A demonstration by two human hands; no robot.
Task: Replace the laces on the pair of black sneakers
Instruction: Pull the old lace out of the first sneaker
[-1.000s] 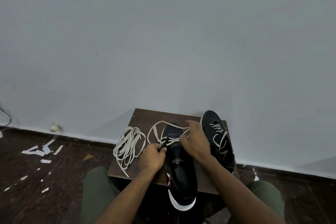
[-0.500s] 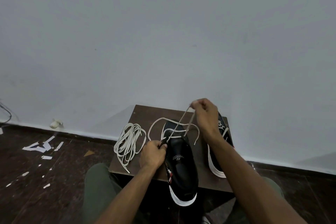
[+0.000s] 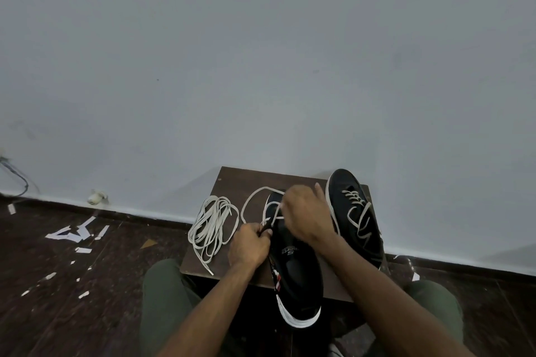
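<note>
Near sneaker (image 3: 295,266) in hand, lace (image 3: 255,197) part-threaded.

Your left hand (image 3: 251,246) grips the sneaker's left eyelet edge, fingers curled tight. Your right hand (image 3: 307,219) sits over the eyelet rows, fingers bent down onto the lace; whether it pinches it cannot be told. The sneaker lies heel toward you, toe away, on the stool (image 3: 232,182). The lace runs left from under the right fingers, nearer that hand.

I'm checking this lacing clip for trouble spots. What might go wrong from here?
The near sneaker overhangs the small table edge, so a tug by the right hand may tip it off. The loose lace loop could snag. The spare laces nearby may tangle in.
</note>
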